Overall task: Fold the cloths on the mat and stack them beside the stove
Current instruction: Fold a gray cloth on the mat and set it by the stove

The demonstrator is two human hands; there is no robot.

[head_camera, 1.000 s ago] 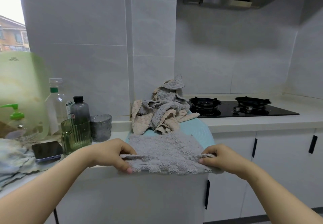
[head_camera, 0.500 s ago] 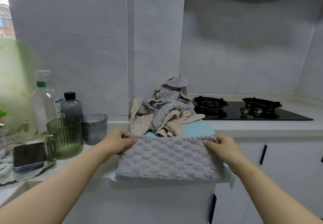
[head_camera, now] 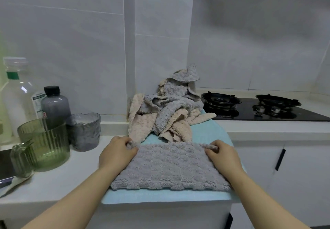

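Left hand (head_camera: 117,152) pinches the far left corner of the grey cloth (head_camera: 171,168), right hand (head_camera: 223,155) pinches the far right corner, fingers curled on both. The white counter (head_camera: 53,180) carries everything, with the black stove (head_camera: 267,110) at the right. Just beside it lies the blue mat (head_camera: 160,195), the grey cloth flat on its near end and the heap of grey and beige cloths (head_camera: 166,110) on its far end, against the wall. Off left stand a clear bottle (head_camera: 17,93), green ribbed jug (head_camera: 44,143), dark bottle (head_camera: 55,103) and grey tumbler (head_camera: 84,132)
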